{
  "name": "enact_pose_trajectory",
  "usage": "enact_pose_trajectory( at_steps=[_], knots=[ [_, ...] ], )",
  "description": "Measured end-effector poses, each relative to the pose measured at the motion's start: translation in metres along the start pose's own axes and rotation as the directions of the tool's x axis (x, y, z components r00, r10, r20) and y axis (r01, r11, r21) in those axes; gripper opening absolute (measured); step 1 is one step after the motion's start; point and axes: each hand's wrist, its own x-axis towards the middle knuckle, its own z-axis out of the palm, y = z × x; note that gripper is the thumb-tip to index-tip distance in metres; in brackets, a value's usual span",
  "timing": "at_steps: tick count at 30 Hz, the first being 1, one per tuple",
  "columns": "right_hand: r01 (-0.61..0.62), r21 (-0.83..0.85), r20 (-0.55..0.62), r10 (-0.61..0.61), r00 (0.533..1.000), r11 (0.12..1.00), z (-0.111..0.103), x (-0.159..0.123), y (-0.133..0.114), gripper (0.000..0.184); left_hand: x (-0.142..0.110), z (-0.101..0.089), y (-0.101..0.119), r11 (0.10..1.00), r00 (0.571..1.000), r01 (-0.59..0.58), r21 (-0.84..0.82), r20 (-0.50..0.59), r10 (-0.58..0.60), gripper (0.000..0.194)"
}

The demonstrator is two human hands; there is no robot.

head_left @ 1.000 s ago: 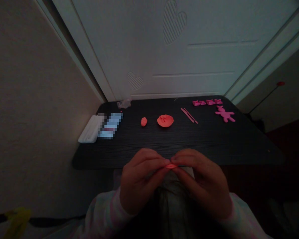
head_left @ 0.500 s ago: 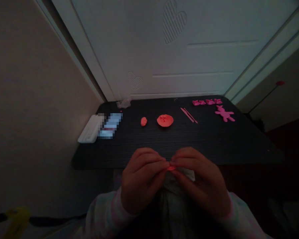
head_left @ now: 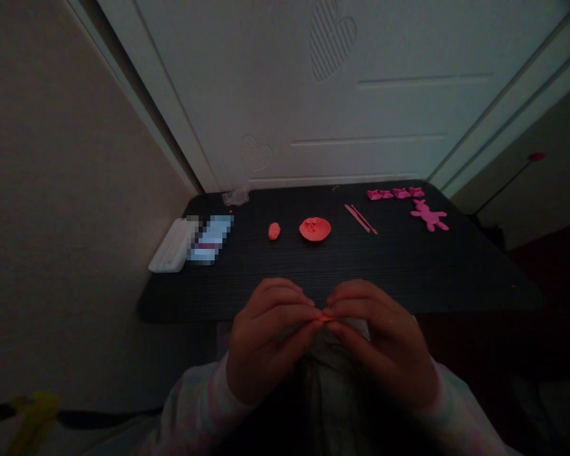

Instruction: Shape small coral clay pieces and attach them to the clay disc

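Between my fingertips, just off the table's near edge, is a small flattened piece of orange-red modelling clay (head_left: 325, 318). My left hand (head_left: 272, 339) pinches it from the left with thumb and fingers. On the other side my right hand (head_left: 384, 342) pinches the same piece, and most of it is hidden by the fingers. Beyond the hands, a shallow bowl shape of the same clay (head_left: 315, 230) rests on the table with folded bits inside it. To its left lies a small lump of clay (head_left: 274, 231).
On the dark table (head_left: 247, 285) two thin pink modelling tools (head_left: 360, 219) lie right of the bowl shape. Farther right are several pink bow-like pieces (head_left: 401, 193) and a pink figure (head_left: 429, 216). A white container (head_left: 175, 247), a blurred-out card (head_left: 211, 240) and crumpled clear plastic (head_left: 236, 197) are leftward.
Both hands have shifted very slightly, and the clay between the fingertips shows as a thinner strip. Everything on the table stays in place.
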Motion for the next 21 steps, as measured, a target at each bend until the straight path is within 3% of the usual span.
enact_pose_trajectory(
  at_steps=[9,14,21],
  knots=[
    [-0.006,0.067,-0.020,0.007,1.000,0.998,-0.0012,-0.0018,0.0012,0.019,-0.0038,0.0009,-0.0063,0.998,1.000,-0.002,-0.059,-0.012,0.001,0.025],
    [-0.033,0.106,-0.032,0.037,0.999,0.994,-0.0004,-0.0031,0.0015,0.019,-0.0023,-0.0017,-0.0086,0.996,1.000,0.015,-0.090,0.025,-0.012,0.018],
    [-0.089,0.064,-0.059,0.093,0.994,0.994,0.0017,-0.0024,0.0037,0.014,-0.0070,0.0016,-0.0092,0.995,0.996,0.063,-0.071,-0.057,-0.067,0.022]
  ],
)
